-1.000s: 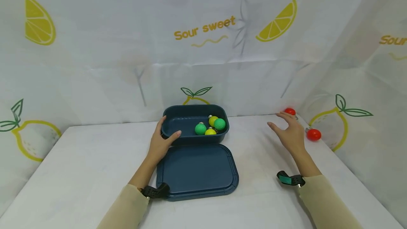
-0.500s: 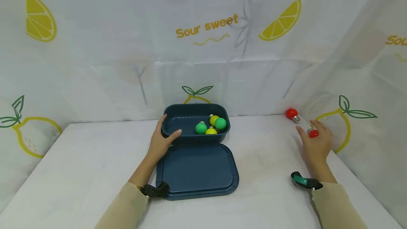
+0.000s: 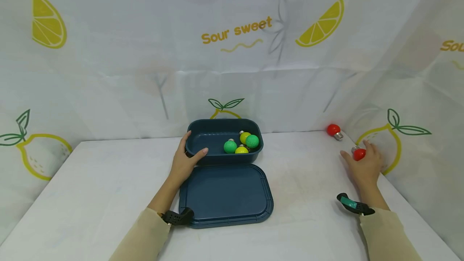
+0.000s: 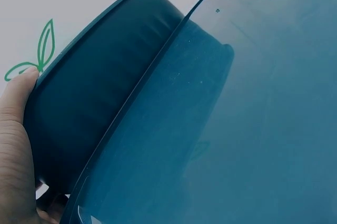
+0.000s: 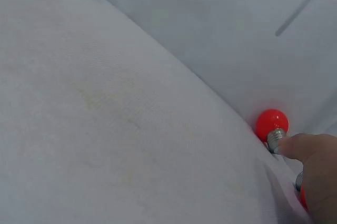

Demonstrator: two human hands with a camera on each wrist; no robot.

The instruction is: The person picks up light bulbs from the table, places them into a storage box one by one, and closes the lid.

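My left hand grips the left end of a dark blue plastic box, thumb over the near rim and fingers at the far left corner. Inside the box's right half lie light bulbs: green bulbs and yellow bulbs. At the right table edge my right hand reaches round a red light bulb, which lies between the spread thumb and fingers; the thumb stands apart from it. In the right wrist view that bulb is mostly hidden behind the thumb.
A second red bulb lies at the back right, by the foot of the backdrop. Flat on the table in front of the box is its dark blue lid. A lemon-print cloth stands behind and to the right.
My right hand has moved right and slightly nearer, from beside the back red bulb to around the nearer one. My left hand stays on the box.
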